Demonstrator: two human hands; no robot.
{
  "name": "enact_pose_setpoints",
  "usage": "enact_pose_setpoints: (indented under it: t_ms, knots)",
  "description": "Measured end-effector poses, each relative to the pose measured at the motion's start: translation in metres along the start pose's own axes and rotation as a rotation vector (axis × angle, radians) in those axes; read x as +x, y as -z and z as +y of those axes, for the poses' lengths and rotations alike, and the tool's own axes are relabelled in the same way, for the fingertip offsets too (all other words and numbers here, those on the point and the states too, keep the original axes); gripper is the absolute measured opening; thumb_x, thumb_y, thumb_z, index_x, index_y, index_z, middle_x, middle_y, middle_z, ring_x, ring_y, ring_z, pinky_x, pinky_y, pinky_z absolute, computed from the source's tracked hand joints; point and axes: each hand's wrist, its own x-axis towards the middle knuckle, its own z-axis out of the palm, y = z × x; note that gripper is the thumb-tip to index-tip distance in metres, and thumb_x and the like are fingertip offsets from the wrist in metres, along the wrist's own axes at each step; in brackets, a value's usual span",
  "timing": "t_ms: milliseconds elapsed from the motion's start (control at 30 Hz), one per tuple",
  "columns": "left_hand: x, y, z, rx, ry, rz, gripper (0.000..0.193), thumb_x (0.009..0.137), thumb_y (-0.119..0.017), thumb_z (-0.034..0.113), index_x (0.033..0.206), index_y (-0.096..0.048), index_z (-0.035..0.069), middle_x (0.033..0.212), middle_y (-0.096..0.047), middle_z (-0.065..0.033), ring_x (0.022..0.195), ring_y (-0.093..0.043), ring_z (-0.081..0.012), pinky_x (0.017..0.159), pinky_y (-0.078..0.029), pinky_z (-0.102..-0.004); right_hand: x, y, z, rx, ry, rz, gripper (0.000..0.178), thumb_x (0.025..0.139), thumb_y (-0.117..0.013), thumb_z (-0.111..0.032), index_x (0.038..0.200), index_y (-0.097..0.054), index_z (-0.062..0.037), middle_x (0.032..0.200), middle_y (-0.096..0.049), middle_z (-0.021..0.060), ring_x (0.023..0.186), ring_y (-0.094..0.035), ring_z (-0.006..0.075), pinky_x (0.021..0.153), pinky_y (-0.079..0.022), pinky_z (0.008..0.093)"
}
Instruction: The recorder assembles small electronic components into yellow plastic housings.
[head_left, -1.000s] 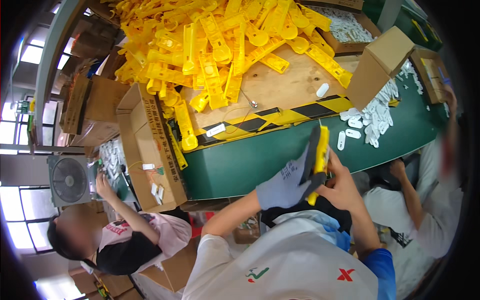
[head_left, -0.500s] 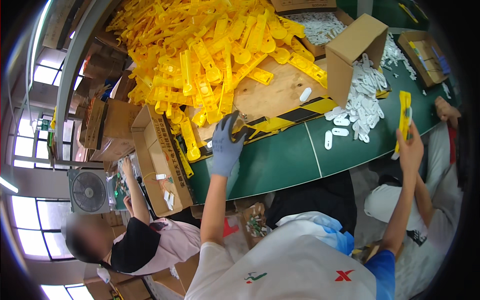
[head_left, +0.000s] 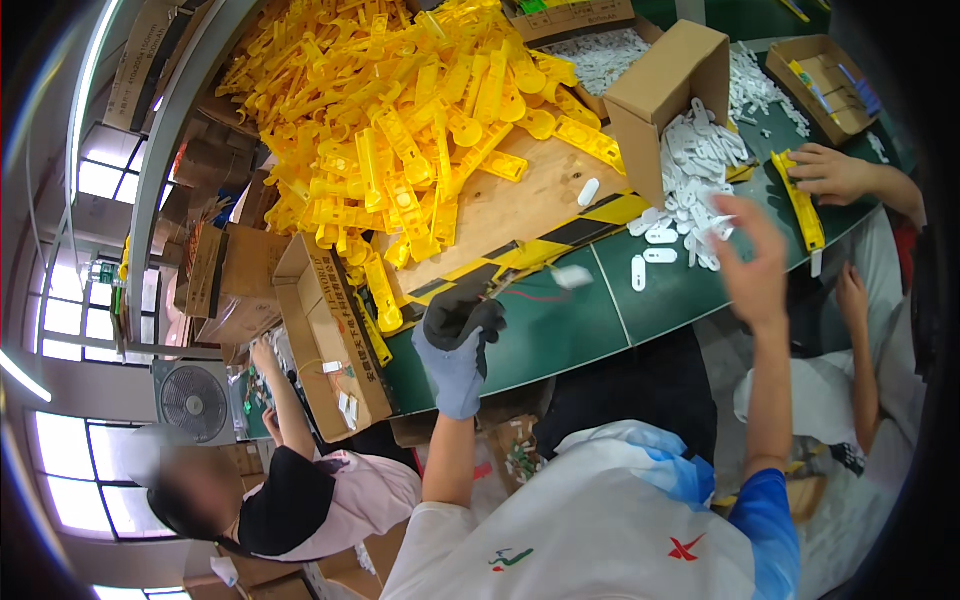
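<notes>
My left hand (head_left: pixel 457 345), in a grey glove with dark fingertips, is above the near edge of the green table. Its fingers are closed on a small wired part, from which a red wire (head_left: pixel 535 295) trails to a blurred white block (head_left: pixel 572 277). My bare right hand (head_left: pixel 752 262) is smeared by motion, but its thumb and fingers are apart with nothing seen between them. It is nearest the loose white oval covers (head_left: pixel 697 150). Farther right, a co-worker's hand (head_left: pixel 835 175) touches a long yellow plastic casing (head_left: pixel 797 205) at the table edge.
A heap of yellow casings (head_left: pixel 400 110) covers much of a wooden board (head_left: pixel 540 190) edged with black-and-yellow tape. An open carton (head_left: pixel 668 80) stands behind the white covers. Another carton (head_left: pixel 335 345) is at left, beside a seated person (head_left: pixel 300 490). A shallow box (head_left: pixel 825 85) lies far right.
My right hand has let go of the yellow casing, now at the co-worker's hand, and moved left. My left hand has drawn nearer and now holds the wired part clear of the board.
</notes>
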Motion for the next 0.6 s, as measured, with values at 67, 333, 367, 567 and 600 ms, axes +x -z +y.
enact_pose_setpoints:
  t_ms: [67,333,367,567,600]
  knots:
    - [-0.009,-0.015,0.023,-0.072,0.152,-0.023,0.013,0.085,-0.063,0.004,0.097,-0.063,-0.002,0.069,-0.063,-0.0069,0.05,-0.057,-0.012,0.043,-0.041,-0.0221,-0.001,-0.027,-0.042,0.305,0.092,-0.194,0.034,0.08,-0.074,-0.01,0.113,-0.068,-0.0037,0.109,-0.069,0.0121,0.098,-0.066,0.0231,0.086,-0.05,0.0335]
    - [-0.026,-0.025,0.035,0.1,0.096,-0.124,0.017,0.08,-0.077,0.003,0.095,-0.068,0.001,0.069,-0.063,-0.0001,0.055,-0.051,-0.0041,0.049,-0.037,-0.0194,0.0,-0.077,-0.082,0.546,0.273,-0.425,0.028,0.076,-0.077,-0.008,0.103,-0.071,-0.0042,0.095,-0.069,0.0113,0.088,-0.067,0.0245,0.077,-0.052,0.0317]
    - [-0.024,-0.022,0.038,0.204,0.094,-0.185,0.022,0.08,-0.076,0.003,0.1,-0.068,0.0,0.069,-0.062,0.0006,0.056,-0.051,-0.0039,0.051,-0.038,-0.019,0.0,-0.078,-0.081,0.521,0.272,-0.484,0.024,0.076,-0.076,-0.006,0.1,-0.072,-0.0038,0.09,-0.069,0.0105,0.083,-0.068,0.0242,0.075,-0.052,0.031]
    - [-0.021,-0.009,0.025,0.026,-0.125,-0.154,0.046,0.08,-0.062,-0.004,0.126,-0.059,-0.001,0.104,-0.065,-0.0087,0.093,-0.061,-0.0154,0.088,-0.047,-0.0291,-0.02,-0.098,-0.072,0.755,0.063,-0.491,0.012,0.078,-0.075,-0.001,0.089,-0.071,0.0003,0.083,-0.07,0.011,0.071,-0.067,0.0178,0.065,-0.051,0.0271]
    - [-0.015,-0.003,0.02,0.018,-0.13,-0.18,0.046,0.08,-0.063,-0.004,0.126,-0.059,-0.001,0.111,-0.065,-0.0105,0.101,-0.061,-0.0173,0.092,-0.046,-0.0304,-0.026,-0.106,-0.069,0.756,0.063,-0.493,0.012,0.078,-0.075,-0.001,0.089,-0.071,0.0003,0.083,-0.07,0.011,0.071,-0.067,0.0178,0.065,-0.051,0.0271]
